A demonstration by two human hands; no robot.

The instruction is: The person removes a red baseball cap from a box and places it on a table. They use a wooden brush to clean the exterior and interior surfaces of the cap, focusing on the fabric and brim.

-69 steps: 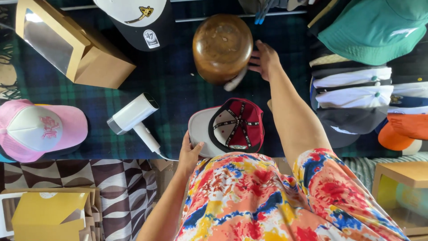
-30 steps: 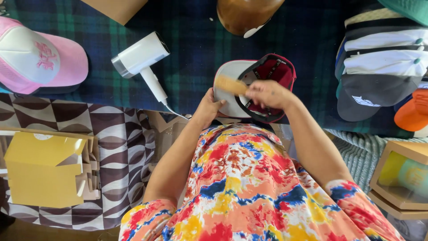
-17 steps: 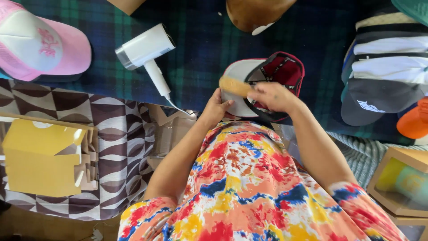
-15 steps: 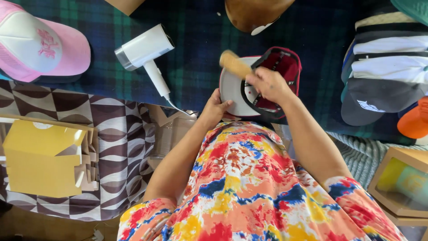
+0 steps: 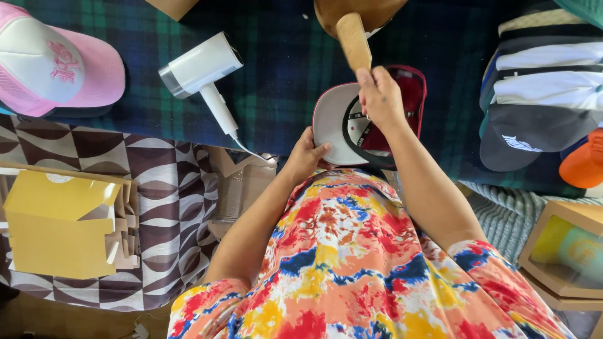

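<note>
Cap (image 5: 342,122) with a grey brim and dark red crown lies upside down at upper centre on the plaid cloth (image 5: 276,94). Left hand (image 5: 306,157) grips its brim; right hand (image 5: 380,97) clasps a wooden brush (image 5: 353,39) above it.

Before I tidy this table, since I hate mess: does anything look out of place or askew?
Nothing looks spilled or damaged. The red cap lies upside down, steadied by the left hand, while the right hand holds a wooden brush above it. A white hair dryer lies on its side among the caps.
</note>
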